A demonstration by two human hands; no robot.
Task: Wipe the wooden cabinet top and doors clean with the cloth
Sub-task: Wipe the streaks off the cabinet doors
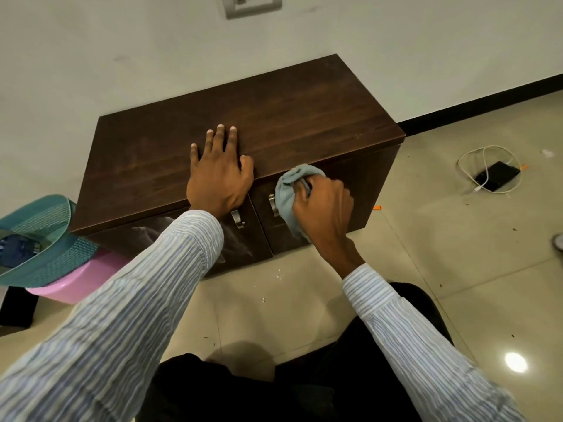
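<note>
No text, label, brand, number or sign can be read anywhere in the head view.

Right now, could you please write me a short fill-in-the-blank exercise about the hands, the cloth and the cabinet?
1. The cloth is gripped by the ____ hand.
2. The left hand rests flat on the cabinet's ____.
3. The cloth is pressed against the ____ door, beside its handle.
4. On the floor by the cabinet, a phone lies with a ____ cable.

Missing words: right; top; right; white
</note>
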